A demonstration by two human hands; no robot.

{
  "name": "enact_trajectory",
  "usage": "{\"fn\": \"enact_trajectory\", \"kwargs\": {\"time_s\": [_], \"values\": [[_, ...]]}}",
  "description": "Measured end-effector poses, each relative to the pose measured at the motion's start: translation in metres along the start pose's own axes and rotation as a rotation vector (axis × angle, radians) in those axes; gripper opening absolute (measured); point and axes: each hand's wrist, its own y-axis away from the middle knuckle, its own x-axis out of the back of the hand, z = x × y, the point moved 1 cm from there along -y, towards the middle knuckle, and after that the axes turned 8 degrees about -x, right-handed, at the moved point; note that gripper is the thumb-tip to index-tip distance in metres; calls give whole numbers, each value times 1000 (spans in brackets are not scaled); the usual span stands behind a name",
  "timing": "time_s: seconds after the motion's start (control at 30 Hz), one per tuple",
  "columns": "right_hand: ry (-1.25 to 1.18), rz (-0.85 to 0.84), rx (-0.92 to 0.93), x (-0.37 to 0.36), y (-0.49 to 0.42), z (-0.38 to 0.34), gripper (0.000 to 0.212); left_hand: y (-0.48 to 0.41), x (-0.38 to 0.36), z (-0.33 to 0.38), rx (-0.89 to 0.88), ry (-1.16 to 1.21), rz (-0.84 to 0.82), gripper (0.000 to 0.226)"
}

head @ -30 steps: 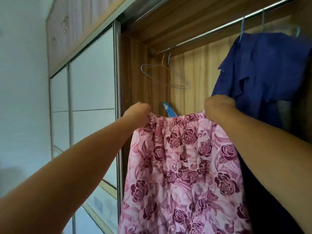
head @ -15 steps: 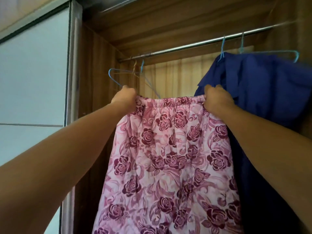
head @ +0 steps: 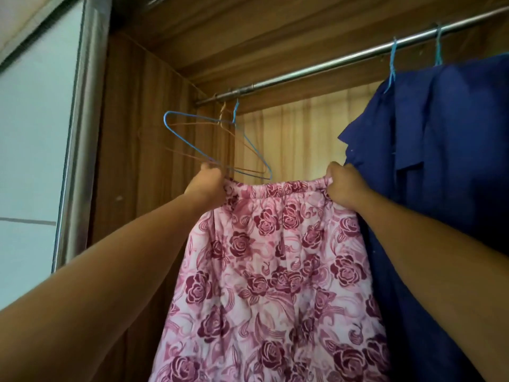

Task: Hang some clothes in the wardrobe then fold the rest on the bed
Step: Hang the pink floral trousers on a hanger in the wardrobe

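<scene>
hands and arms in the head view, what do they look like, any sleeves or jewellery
Both are bare: the left hand and right hand wear no gloves, and no rings show. The left forearm and right forearm show no sleeve, watch or bracelet.

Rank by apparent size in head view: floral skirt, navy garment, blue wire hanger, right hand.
1. floral skirt and navy garment: look alike, both cropped by the frame, so unranked.
2. blue wire hanger, by its outline.
3. right hand.

No legible text, label or number anywhere.
</scene>
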Motion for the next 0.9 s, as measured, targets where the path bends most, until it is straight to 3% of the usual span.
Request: {"fn": "enact_trajectory", "kwargs": {"time_s": [0.13, 0.27, 0.4, 0.8, 0.9], "values": [[5, -94, 3, -48, 15, 15, 18, 23, -40, -4, 51, -3, -88, 29], [-3, -204, -20, -103, 41, 28, 12, 49, -91, -23, 56, 56, -140, 37], [-11, -305, -29, -153, 77, 40, 7, 86, -137, -36, 96, 77, -232, 24], [39, -682, 1, -276, 196, 75, 21, 208, -243, -46, 199, 52, -563, 34], [43, -778, 81, -289, 220, 82, 22, 231, -250, -43, 175, 94, -633, 32]]}}
